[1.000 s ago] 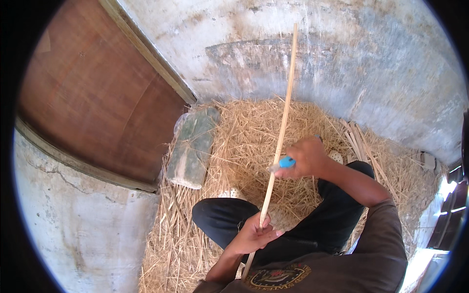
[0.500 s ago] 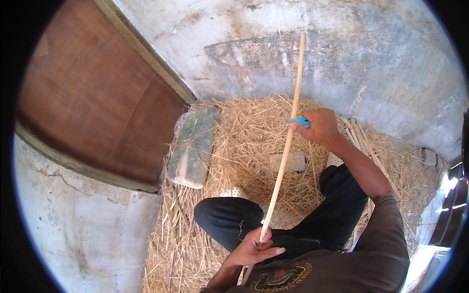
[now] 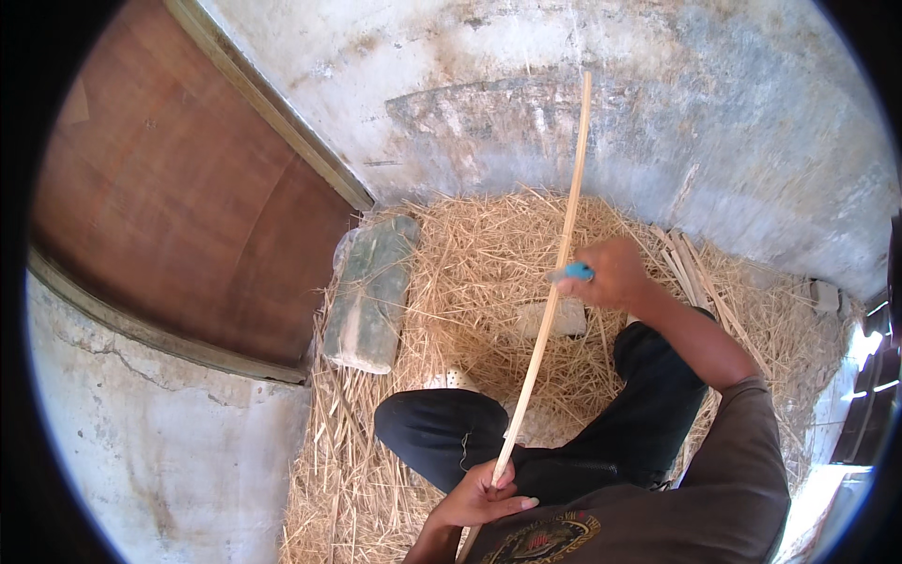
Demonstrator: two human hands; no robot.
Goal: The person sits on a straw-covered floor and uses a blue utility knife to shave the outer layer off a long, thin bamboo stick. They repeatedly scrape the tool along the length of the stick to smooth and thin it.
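Note:
A long, thin, pale wooden strip point(image 3: 580, 141) slants up from my lap, its far end in front of the wall. My left hand point(image 3: 477, 500) is closed round its lower part near my belly, thumb pointing right. Higher up, my right hand point(image 3: 615, 273) grips a blue-handled knife point(image 3: 575, 271), whose short blade lies at or against the strip; motion smears this hand and the blade. Whether the blade bites into the wood, I cannot tell. The lowest end of the strip passes under my left forearm.
Straw and shavings point(image 3: 470, 263) cover the floor around my bent legs. A greenish-grey block point(image 3: 371, 291) lies at left, a smaller brick point(image 3: 554, 318) between my feet. Several wood strips point(image 3: 695, 268) rest at right. A brown door panel point(image 3: 188, 188) and stained wall point(image 3: 714, 122) enclose the space.
My right hand with the knife has moved down along the strip toward me. My left hand still holds the lower part, and the strip has shifted only slightly.

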